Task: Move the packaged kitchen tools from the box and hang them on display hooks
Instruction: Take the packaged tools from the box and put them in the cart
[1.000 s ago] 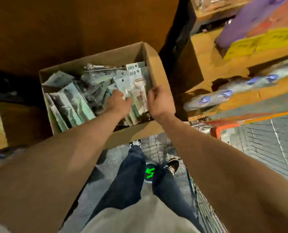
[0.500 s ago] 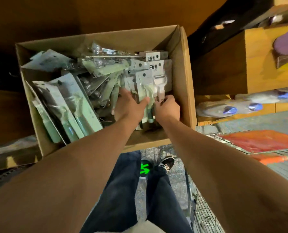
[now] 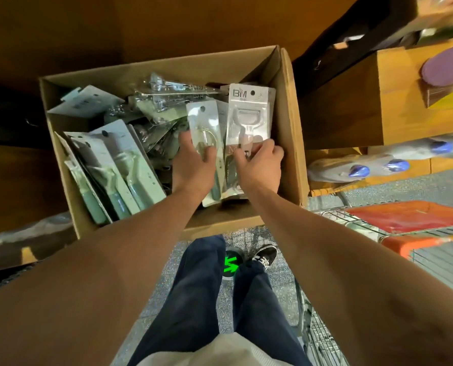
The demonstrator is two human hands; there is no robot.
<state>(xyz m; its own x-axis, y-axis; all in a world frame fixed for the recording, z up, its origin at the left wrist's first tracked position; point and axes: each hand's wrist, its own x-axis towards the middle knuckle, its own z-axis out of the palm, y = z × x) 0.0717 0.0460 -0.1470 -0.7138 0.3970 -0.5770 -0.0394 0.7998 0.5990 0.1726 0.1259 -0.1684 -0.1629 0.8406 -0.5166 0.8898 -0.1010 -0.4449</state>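
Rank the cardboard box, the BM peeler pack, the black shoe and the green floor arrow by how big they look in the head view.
1. cardboard box
2. BM peeler pack
3. black shoe and green floor arrow: these look about alike, and the arrow is partly hidden by the legs, so I won't rank them.

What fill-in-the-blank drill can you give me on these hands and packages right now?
The right hand pinches the peeler package printed with the letters ____.
The left hand holds the pale package on that one's ____ side.
The floor arrow beside the black shoe is ____.
Missing words: BM; left; green.
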